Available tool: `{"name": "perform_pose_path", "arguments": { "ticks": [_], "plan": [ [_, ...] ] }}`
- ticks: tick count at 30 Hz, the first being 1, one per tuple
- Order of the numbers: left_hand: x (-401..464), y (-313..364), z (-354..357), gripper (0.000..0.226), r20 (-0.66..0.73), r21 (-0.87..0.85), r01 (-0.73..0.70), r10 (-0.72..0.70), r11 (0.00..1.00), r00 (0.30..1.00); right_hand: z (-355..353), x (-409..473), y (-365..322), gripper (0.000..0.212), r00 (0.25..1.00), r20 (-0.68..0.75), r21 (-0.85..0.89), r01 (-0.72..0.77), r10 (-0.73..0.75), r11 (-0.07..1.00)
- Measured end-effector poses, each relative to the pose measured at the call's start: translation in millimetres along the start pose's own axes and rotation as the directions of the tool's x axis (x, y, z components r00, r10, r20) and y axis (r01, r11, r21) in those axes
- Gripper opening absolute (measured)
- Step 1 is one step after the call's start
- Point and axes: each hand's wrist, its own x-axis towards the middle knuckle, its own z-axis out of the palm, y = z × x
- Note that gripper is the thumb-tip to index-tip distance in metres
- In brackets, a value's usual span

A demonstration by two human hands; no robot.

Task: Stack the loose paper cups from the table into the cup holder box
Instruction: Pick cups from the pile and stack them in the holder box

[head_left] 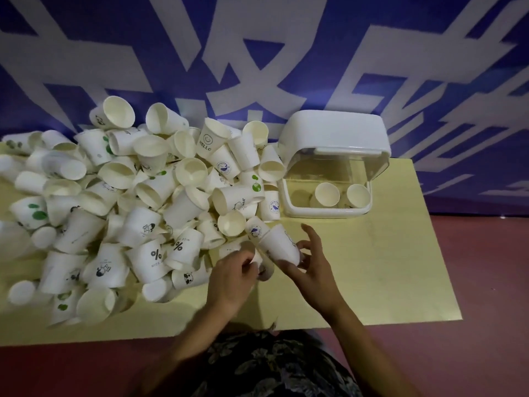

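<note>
Two hands work at the table's near edge: my left hand (232, 277) curls its fingers round a small paper cup (255, 260), my right hand (310, 270) pinches a tilted paper cup (279, 246) near its rim. Light and easily crushed, I judge; hold the wall gently. Beyond lies the cup heap (137, 202), then the cup holder box (329, 209), lid raised, two cups inside.

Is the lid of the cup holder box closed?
No: the white lid is flipped up, and two paper cups show through the open front of the cup holder box.
</note>
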Motion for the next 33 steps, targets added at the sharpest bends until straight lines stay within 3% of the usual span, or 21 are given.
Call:
{"name": "perform_pose_path", "arguments": {
  "ticks": [2, 5, 11, 15, 18, 21, 25, 27, 33],
  "plan": [
    [9.1, 12.9, 0.5, 0.018, -0.006, -0.122, -0.03, 0.029, 0.992, 1.0, -4.5, 1.7, -0.9, 0.085, 0.997, 0.012, -0.04, 0.072, -0.071, 0.997],
    [18.0, 31.5, 0.5, 0.013, -0.032, -0.187, -0.088, 0.084, 0.978, 0.996, -17.6, 3.8, -5.1, 0.083, 0.993, -0.003, -0.118, 0.119, -0.12, 0.986],
    [38.7, 62.8, 14.4, 0.012, -0.034, 0.109, -0.341, 0.346, 0.934, 0.937, -65.1, 19.8, -8.0, 0.041, 0.965, -0.087, -0.302, 0.212, -0.248, 0.93],
    [58.2, 89.6, 30.8, 0.011, -0.011, 0.218, -0.405, 0.417, 0.888, 0.909, -95.5, 34.3, 2.5, 0.015, 0.923, -0.12, -0.502, 0.261, -0.366, 0.824],
    [76.5, 111.4, 45.6, 0.012, -0.007, 0.273, -0.403, 0.421, 0.873, 0.907, -121.8, 47.1, 10.9, 0.011, 0.841, -0.239, -0.678, 0.213, -0.485, 0.704],
    [96.7, 131.8, 62.3, 0.011, -0.02, 0.296, -0.377, 0.4, 0.878, 0.916, -153.3, 63.8, 19.2, 0.01, 0.814, -0.29, -0.724, 0.158, -0.504, 0.672],
    [124.1, 151.9, 86.3, 0.015, -0.015, 0.354, -0.421, 0.455, 0.835, 0.89, -187.8, 90.6, 35.0, 0.008, 0.862, -0.241, -0.653, 0.196, -0.446, 0.731],
    [135.7, 159.7, 97.1, 0.028, -0.002, 0.335, -0.383, 0.407, 0.861, 0.913, -199.7, 104.9, 45.0, 0.012, 0.877, -0.192, -0.642, 0.227, -0.44, 0.732],
    [162.8, 167.8, 131.4, 0.023, 0.052, 0.392, -0.232, 0.23, 0.89, 0.972, -213.1, 146.6, 74.2, 0.022, 0.927, -0.022, -0.692, 0.256, -0.374, 0.676]
  ]
}}
